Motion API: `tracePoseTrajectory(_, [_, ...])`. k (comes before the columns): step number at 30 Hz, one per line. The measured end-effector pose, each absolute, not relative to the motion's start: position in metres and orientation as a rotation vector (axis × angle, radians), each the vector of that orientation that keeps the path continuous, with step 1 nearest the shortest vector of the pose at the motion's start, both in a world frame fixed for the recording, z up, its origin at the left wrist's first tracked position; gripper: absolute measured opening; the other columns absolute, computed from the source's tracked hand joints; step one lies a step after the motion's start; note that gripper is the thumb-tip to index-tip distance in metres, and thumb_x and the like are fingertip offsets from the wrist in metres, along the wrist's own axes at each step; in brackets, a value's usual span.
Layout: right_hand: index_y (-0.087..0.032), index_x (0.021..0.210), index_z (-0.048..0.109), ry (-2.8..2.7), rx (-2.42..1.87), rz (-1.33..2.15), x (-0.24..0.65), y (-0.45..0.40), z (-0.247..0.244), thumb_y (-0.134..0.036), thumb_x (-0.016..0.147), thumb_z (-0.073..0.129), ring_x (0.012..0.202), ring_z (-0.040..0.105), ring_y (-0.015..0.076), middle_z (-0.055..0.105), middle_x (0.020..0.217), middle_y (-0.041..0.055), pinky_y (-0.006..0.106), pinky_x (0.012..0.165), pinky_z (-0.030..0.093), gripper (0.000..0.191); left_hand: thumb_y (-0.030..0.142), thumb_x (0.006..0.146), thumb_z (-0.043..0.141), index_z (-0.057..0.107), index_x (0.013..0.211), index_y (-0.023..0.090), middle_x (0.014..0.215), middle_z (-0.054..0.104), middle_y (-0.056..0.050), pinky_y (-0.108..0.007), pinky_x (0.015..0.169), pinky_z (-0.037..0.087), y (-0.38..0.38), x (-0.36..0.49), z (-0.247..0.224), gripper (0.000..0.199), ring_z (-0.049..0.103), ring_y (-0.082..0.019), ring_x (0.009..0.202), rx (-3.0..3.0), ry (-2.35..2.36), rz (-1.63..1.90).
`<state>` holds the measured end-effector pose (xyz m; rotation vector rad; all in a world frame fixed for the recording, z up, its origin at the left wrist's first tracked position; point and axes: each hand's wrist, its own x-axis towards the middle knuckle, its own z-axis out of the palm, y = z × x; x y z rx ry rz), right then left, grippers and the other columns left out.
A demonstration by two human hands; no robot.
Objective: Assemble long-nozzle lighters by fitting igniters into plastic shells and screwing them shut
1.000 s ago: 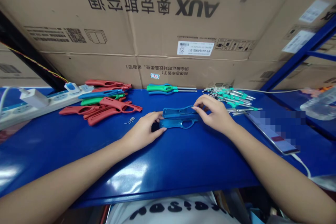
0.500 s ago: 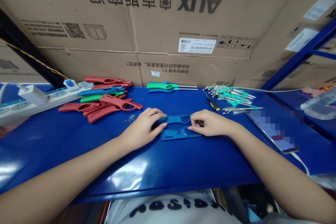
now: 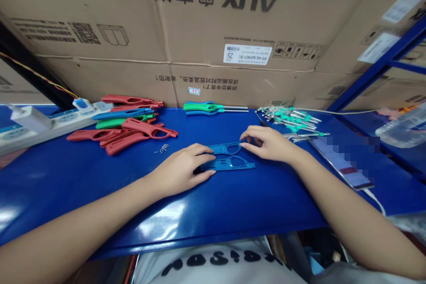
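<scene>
Two blue plastic lighter shell halves lie side by side on the blue table, the far half (image 3: pixel 228 148) and the near half (image 3: pixel 229 163). Their hollow inner sides face up, and each has a loop-shaped opening. My left hand (image 3: pixel 186 169) rests over their left ends, fingers spread and touching both. At the right end of the far half, the thumb and index finger of my right hand (image 3: pixel 269 143) come together on its tip, which they partly hide. The near half's narrow right end lies bare.
Red, blue and green lighter shells (image 3: pixel 133 140) are heaped left, beside small screws (image 3: pixel 163 147) and a power strip (image 3: pixel 66 120). Green and blue lighters with metal rods (image 3: pixel 206 108) lie behind. Metal-and-green inner parts (image 3: pixel 296 120), a screwdriver and a phone (image 3: pixel 339 159) are right. Cardboard (image 3: pixel 186 31) stands behind.
My right hand has moved up from between the shell halves to the far one's right end, uncovering the near half's tip. My left hand's fingers have spread wider. The view has shifted slightly.
</scene>
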<state>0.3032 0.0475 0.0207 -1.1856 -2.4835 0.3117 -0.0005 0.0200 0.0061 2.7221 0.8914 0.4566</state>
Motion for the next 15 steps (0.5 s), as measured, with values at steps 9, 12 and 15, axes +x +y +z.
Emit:
tracePoseTrajectory(9, [-0.021,0.098,0.068,-2.545,-0.961,0.515,0.291,0.043,0.011,-0.033,0.093,0.065,0.066,0.051,0.01,0.062,0.107,0.0053,0.027,0.065,0.046,0.014,0.036,0.096,0.06,0.067,0.121,0.02,0.128,0.065,-0.01,-0.042,0.102,0.053,0.02,-0.001,0.006,0.031,0.06,-0.027,0.121,2.687,0.907,0.497])
tracePoseTrajectory(12, [-0.02,0.097,0.068,-2.553,-0.956,0.496,0.29,0.044,0.01,-0.031,0.094,0.063,0.065,0.051,0.0103,0.064,0.102,0.0045,0.027,0.064,0.046,0.012,0.04,0.094,0.063,0.068,0.118,0.02,0.125,0.067,-0.01,-0.042,0.101,0.053,0.02,-0.001,0.007,0.031,0.061,-0.027,0.119,2.675,0.916,0.51])
tracePoseTrajectory(15, [-0.02,0.097,0.068,-2.561,-0.961,0.471,0.289,0.044,0.009,-0.031,0.095,0.062,0.066,0.052,0.0114,0.066,0.099,0.0045,0.027,0.064,0.046,0.013,0.04,0.095,0.062,0.069,0.115,0.021,0.123,0.068,-0.009,-0.042,0.1,0.053,0.02,0.0,0.007,0.029,0.063,-0.027,0.117,2.662,0.912,0.528])
